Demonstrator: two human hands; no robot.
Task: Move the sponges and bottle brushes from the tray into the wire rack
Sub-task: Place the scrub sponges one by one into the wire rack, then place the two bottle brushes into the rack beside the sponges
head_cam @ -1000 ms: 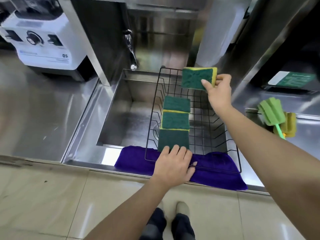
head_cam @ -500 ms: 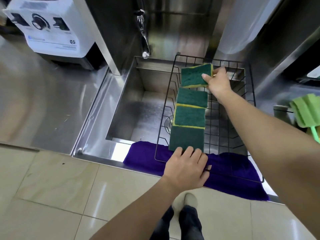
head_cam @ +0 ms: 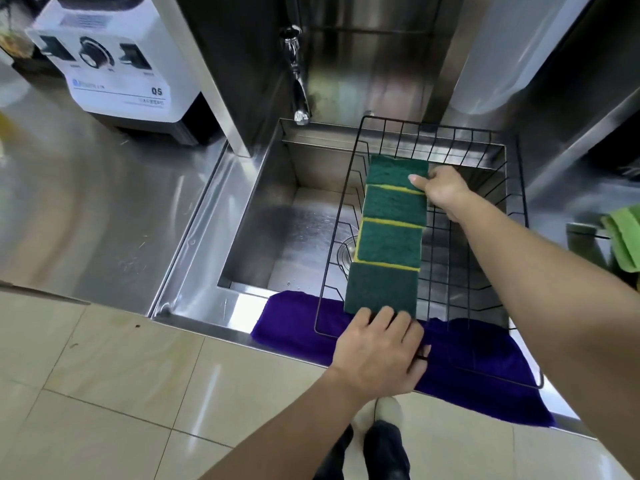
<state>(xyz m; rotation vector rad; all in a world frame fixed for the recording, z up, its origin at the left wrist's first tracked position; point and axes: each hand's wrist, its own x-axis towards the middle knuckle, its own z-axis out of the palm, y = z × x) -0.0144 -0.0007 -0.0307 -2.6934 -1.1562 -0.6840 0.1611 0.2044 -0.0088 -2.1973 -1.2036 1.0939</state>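
Note:
A black wire rack (head_cam: 436,133) sits over the right side of the sink. Several green-and-yellow sponges lie in a row along its left side. My right hand (head_cam: 441,188) pinches the farthest sponge (head_cam: 393,171) at its right edge, low in the rack behind the second sponge (head_cam: 394,206). My left hand (head_cam: 377,351) rests on the rack's near rim, fingers touching the nearest sponge (head_cam: 381,289). A green bottle brush (head_cam: 625,237) shows at the right edge.
A steel sink (head_cam: 277,220) with a tap (head_cam: 298,84) lies under the rack. A purple cloth (head_cam: 291,323) drapes the sink's front edge. A white appliance (head_cam: 114,71) stands on the counter at the back left. My feet are on the tiled floor below.
My right hand has brought the sponge down from above the rack's far rim into the rack, at the far end of the row. My left hand stayed on the near rim.

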